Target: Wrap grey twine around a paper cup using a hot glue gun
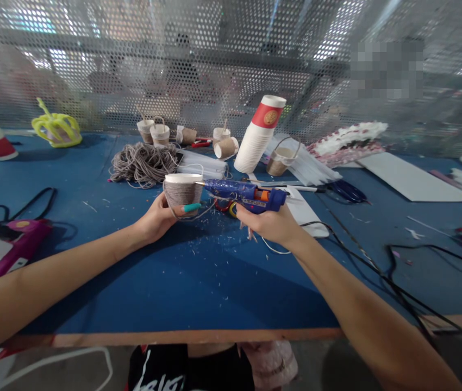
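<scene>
My left hand (161,217) is closed around a paper cup (182,194) wound with grey-brown cord, its white rim showing at the top. A loose end of the cord hangs below the cup and runs toward the right. In my right hand (266,221) is a blue glue gun (241,193), gripped by its handle. The gun's metal nozzle points left and reaches the cup's upper right side near the rim; whether it touches cannot be told. Behind the cup lies a heap of grey cord (145,165).
Stacked white paper cups (253,144) lean at the back, near small cord-wrapped cups (160,135). A yellow basket (56,130) stands at the far left. A magenta glue gun (23,244) lies at left. Black cables (378,269) cross the table at right. Metal mesh (214,65) rises behind.
</scene>
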### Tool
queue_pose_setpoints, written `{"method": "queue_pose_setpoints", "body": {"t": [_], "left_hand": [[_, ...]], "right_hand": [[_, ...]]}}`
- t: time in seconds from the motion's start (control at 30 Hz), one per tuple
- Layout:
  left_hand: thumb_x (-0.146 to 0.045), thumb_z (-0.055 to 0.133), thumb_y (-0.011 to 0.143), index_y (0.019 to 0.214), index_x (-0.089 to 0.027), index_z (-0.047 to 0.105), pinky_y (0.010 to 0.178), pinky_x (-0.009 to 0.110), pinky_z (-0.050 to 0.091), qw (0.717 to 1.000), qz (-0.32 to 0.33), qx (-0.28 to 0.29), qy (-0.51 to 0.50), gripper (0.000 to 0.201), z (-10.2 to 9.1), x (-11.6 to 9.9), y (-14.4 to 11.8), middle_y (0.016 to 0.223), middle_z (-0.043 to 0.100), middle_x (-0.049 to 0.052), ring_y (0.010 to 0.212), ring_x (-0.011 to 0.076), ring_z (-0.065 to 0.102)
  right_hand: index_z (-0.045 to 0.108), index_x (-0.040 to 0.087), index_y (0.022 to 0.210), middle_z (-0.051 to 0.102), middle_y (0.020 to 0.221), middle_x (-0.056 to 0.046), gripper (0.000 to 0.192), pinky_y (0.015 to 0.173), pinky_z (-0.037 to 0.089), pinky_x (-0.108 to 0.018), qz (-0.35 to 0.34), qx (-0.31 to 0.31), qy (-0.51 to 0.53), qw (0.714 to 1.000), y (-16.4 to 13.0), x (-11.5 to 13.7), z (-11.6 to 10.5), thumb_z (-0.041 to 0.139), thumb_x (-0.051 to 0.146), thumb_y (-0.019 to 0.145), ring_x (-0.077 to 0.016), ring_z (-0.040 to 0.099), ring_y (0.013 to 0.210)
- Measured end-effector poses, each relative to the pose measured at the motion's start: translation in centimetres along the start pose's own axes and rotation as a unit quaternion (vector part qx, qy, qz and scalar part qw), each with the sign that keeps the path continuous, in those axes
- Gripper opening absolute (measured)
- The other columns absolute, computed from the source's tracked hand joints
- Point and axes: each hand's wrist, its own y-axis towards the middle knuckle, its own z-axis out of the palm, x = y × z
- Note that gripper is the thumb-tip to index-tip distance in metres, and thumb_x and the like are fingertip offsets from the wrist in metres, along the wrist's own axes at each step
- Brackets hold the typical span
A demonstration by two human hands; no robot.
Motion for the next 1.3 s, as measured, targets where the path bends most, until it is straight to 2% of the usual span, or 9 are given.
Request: {"method": "queue_pose_setpoints", "body": {"t": [0.13, 0.3, 0.47, 0.7, 0.87, 1.0, 1.1, 1.2, 1.3], "left_hand": [[-0.021, 0.088, 0.052, 0.104, -0.018, 0.068, 0.088, 0.036, 0.057, 1.0, -0.001, 0.005, -0.021, 0.056, 0.1, -0.1, 0.0, 0.097, 0.075, 0.005, 0.088, 0.021, 0.07], [-0.021, 0.087, 0.052, 0.096, -0.018, 0.069, 0.086, 0.035, 0.058, 0.999, -0.003, 0.019, -0.044, 0.048, 0.1, -0.2, -0.1, 0.093, 0.076, 0.004, 0.086, 0.0204, 0.071], [-0.019, 0.082, 0.057, 0.105, -0.02, 0.067, 0.091, 0.04, 0.057, 0.998, 0.004, 0.035, -0.045, 0.05, 0.1, -0.2, -0.1, 0.093, 0.076, 0.004, 0.089, 0.0222, 0.071], [-0.02, 0.079, 0.055, 0.097, -0.019, 0.067, 0.091, 0.04, 0.056, 0.999, 0.001, 0.02, -0.031, 0.043, 0.4, -0.4, -0.3, 0.092, 0.074, 0.003, 0.087, 0.0211, 0.07], [-0.018, 0.078, 0.052, 0.098, -0.019, 0.067, 0.087, 0.039, 0.057, 0.999, -0.003, 0.006, -0.045, 0.047, 0.7, -0.6, -0.3, 0.09, 0.074, 0.003, 0.085, 0.0213, 0.07], [-0.017, 0.08, 0.051, 0.096, -0.018, 0.066, 0.083, 0.035, 0.058, 0.999, -0.009, -0.013, -0.052, 0.047, 0.8, -0.7, -0.2, 0.087, 0.074, 0.002, 0.082, 0.019, 0.07], [-0.016, 0.082, 0.049, 0.096, -0.018, 0.064, 0.078, 0.031, 0.057, 0.998, -0.001, -0.046, -0.046, 0.05, 1.0, -0.6, -0.1, 0.087, 0.072, 0.001, 0.078, 0.0157, 0.068], [-0.013, 0.083, 0.05, 0.104, -0.02, 0.059, 0.079, 0.031, 0.056, 0.996, 0.023, -0.081, -0.04, 0.06, 1.2, -0.3, 0.0, 0.091, 0.069, 0.001, 0.081, 0.0148, 0.066], [-0.012, 0.085, 0.05, 0.11, -0.022, 0.053, 0.089, 0.037, 0.055, 0.993, 0.042, -0.102, -0.031, 0.068, 1.3, -0.1, 0.0, 0.099, 0.066, 0.002, 0.092, 0.0187, 0.067]], "right_hand": [[0.037, 0.023, 0.057, 0.045, 0.053, 0.004, 0.025, 0.05, 0.038, -0.03, 0.016, -0.004, 0.011, 1.0, 0.0, 0.2, -0.1, 0.056, 0.019, 0.073, -0.0119, 0.045, 0.051], [0.037, 0.024, 0.056, 0.045, 0.052, 0.004, 0.026, 0.05, 0.036, -0.03, 0.027, 0.014, 0.03, 0.999, 0.1, 0.4, -0.3, 0.058, 0.017, 0.071, -0.0121, 0.044, 0.05], [0.036, 0.024, 0.054, 0.044, 0.049, 0.004, 0.027, 0.05, 0.035, -0.03, 0.032, 0.012, 0.014, 0.999, 0.0, 0.7, -0.4, 0.056, 0.017, 0.071, -0.0112, 0.042, 0.048], [0.034, 0.024, 0.053, 0.043, 0.048, 0.004, 0.027, 0.051, 0.034, -0.03, 0.046, 0.003, -0.004, 0.999, 0.0, 1.1, -0.6, 0.054, 0.019, 0.071, -0.0112, 0.042, 0.048], [0.032, 0.024, 0.051, 0.042, 0.047, 0.003, 0.031, 0.05, 0.036, -0.031, 0.046, 0.016, -0.006, 0.999, 0.0, 1.0, -0.5, 0.055, 0.02, 0.07, -0.0112, 0.042, 0.046], [0.043, 0.023, 0.059, 0.049, 0.05, 0.001, 0.025, 0.05, 0.041, -0.033, 0.127, 0.022, -0.008, 0.992, -0.1, 1.3, -1.4, 0.054, 0.031, 0.079, -0.0131, 0.046, 0.045], [0.055, 0.021, 0.074, 0.057, 0.062, -0.002, 0.027, 0.052, 0.043, -0.034, 0.145, 0.057, -0.069, 0.985, 0.2, 1.2, -2.6, 0.06, 0.046, 0.081, -0.0164, 0.052, 0.052], [0.057, 0.019, 0.088, 0.063, 0.087, -0.01, 0.05, 0.063, 0.047, -0.039, 0.099, 0.077, -0.23, 0.965, 0.7, 0.5, -3.0, 0.074, 0.062, 0.068, -0.0266, 0.061, 0.076], [0.055, 0.013, 0.103, 0.059, 0.107, -0.02, 0.075, 0.066, 0.05, -0.045, 0.131, 0.125, -0.324, 0.929, 0.9, -0.9, -2.3, 0.081, 0.065, 0.056, -0.0352, 0.062, 0.085]]}}
